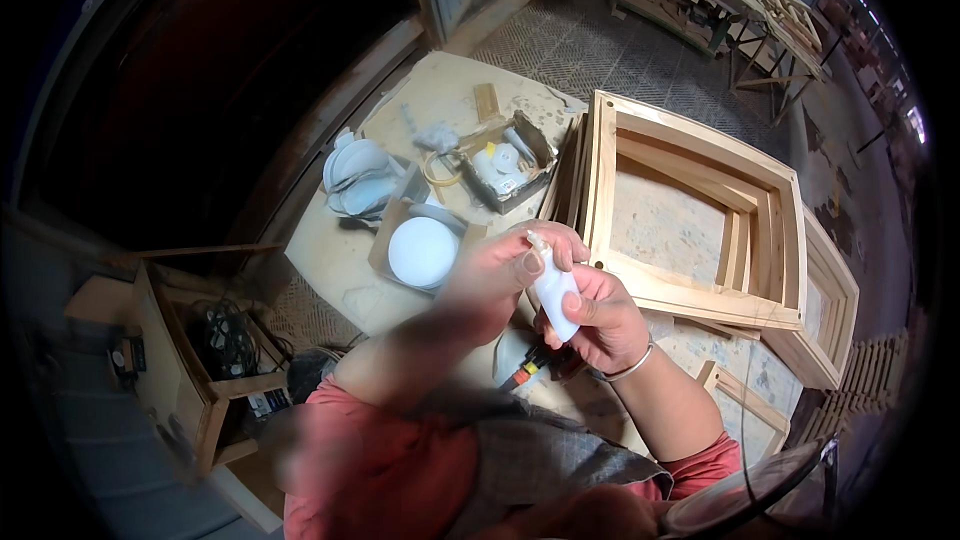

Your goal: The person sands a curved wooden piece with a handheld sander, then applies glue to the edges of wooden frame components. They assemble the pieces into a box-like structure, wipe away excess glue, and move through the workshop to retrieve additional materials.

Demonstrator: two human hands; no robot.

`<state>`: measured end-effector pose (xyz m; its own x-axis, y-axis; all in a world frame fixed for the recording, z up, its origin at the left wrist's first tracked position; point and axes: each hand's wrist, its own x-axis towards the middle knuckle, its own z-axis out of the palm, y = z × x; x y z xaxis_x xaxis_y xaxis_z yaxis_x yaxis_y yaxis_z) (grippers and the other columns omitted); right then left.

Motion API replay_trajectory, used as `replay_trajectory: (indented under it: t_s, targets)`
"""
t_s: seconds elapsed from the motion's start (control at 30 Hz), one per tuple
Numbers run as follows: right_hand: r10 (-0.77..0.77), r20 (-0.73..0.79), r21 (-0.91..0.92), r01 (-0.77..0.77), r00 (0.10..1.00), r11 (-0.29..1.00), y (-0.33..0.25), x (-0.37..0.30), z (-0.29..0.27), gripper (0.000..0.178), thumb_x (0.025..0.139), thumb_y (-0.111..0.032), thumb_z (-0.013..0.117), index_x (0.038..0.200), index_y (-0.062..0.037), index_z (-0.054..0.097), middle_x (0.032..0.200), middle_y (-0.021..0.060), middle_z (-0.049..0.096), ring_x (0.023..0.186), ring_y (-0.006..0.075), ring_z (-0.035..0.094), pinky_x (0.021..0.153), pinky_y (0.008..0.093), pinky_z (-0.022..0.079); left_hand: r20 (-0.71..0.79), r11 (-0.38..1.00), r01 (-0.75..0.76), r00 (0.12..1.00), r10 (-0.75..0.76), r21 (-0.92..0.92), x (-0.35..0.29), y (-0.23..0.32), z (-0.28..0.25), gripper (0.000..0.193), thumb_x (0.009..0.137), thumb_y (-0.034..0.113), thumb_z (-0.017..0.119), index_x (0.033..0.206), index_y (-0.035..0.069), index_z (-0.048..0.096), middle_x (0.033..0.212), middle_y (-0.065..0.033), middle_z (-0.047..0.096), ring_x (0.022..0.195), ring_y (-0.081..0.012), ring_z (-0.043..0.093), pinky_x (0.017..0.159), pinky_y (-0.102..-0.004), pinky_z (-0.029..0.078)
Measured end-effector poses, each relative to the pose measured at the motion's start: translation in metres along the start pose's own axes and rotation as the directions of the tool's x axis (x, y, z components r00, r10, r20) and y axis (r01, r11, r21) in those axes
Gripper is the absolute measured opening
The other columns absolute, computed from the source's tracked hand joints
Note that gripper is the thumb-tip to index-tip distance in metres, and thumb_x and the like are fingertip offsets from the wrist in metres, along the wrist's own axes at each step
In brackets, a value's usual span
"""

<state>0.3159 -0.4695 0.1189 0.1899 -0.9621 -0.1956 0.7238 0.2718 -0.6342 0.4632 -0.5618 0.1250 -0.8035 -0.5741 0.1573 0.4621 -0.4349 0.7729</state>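
A small white squeeze bottle (556, 302) with a narrow nozzle is held between my two hands above the table. My right hand (608, 318) wraps its fingers and thumb round the lower body of the bottle. The fingers of my left hand (512, 258) are closed at its upper end, by the nozzle. Left of my left hand sits an open cardboard box (465, 238) with round white discs (422, 252) in it. Just below the hands lies a dark tool with orange and yellow parts (528, 370), partly hidden by my arms.
Stacked wooden frames (700, 298) stand right of my hands. Farther back on the table (440, 80) are a worn box of small containers (535, 185), a yellowish ring (441, 181) and loose discs (358, 175). A wooden crate with cables (205, 390) stands at lower left.
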Motion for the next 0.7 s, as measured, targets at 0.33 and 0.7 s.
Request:
replay_trajectory:
  t_s: [0.33, 0.7]
  targets:
    - [-0.119, 0.516, 0.587, -0.249, 0.848, 0.770, 0.075, -0.060, 0.014, 0.036, 0.086, -0.011, 0.057, 0.119, 0.0017, 0.052, 0.102, 0.0158, 0.062, 0.079, 0.0274, 0.064, 0.070, 0.0332, 0.051, 0.587, 0.944, -0.208, 0.810, 0.019, 0.256, -0.067, 0.004, 0.032, 0.041, 0.096, 0.042, 0.045, 0.101, 0.003, 0.059, 0.104, -0.0110, 0.063, 0.102, -0.0199, 0.056, 0.105, -0.0419, 0.028]
    - [0.101, 0.223, 0.189, -0.145, 0.969, 0.971, 0.085, -0.077, 0.047, 0.055, 0.077, -0.009, 0.070, 0.125, -0.0007, 0.043, 0.090, 0.0107, 0.061, 0.071, 0.0222, 0.063, 0.066, 0.0337, 0.052, 0.209, 0.925, 0.365, 0.918, -0.338, -0.108, -0.123, -0.025, 0.027, 0.041, 0.095, 0.041, 0.046, 0.106, 0.001, 0.049, 0.103, -0.0101, 0.054, 0.073, -0.0194, 0.064, 0.062, -0.0276, 0.055]
